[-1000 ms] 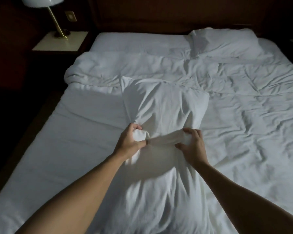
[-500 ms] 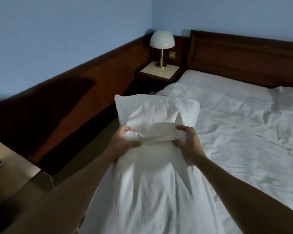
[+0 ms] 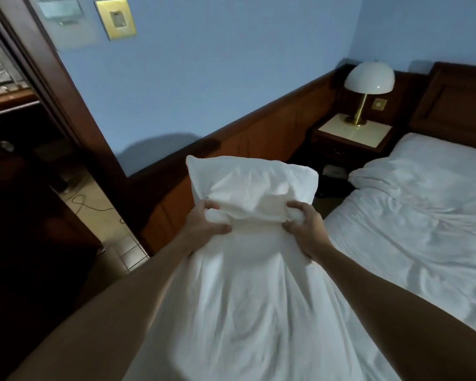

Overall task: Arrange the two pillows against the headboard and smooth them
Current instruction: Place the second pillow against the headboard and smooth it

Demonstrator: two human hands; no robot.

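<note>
Here the person holds one white pillow (image 3: 248, 188) up in the air, off the near left edge of the bed (image 3: 423, 215), over the floor gap. The left hand (image 3: 201, 226) and right hand (image 3: 305, 226) are each closed in a fist round a bunched fold of the case, about midway down it, with loose cloth hanging below toward the camera. The pillow looks light and very soft (it sags and creases wherever it is pinched), so gripping the cloth alone probably lets the filling slide; taking it by the two corners or under the body should carry it better. The headboard (image 3: 456, 105) stands far right, beyond the lamp (image 3: 368, 81) on the nightstand (image 3: 352, 133). No second pillow can be made out.
</note>
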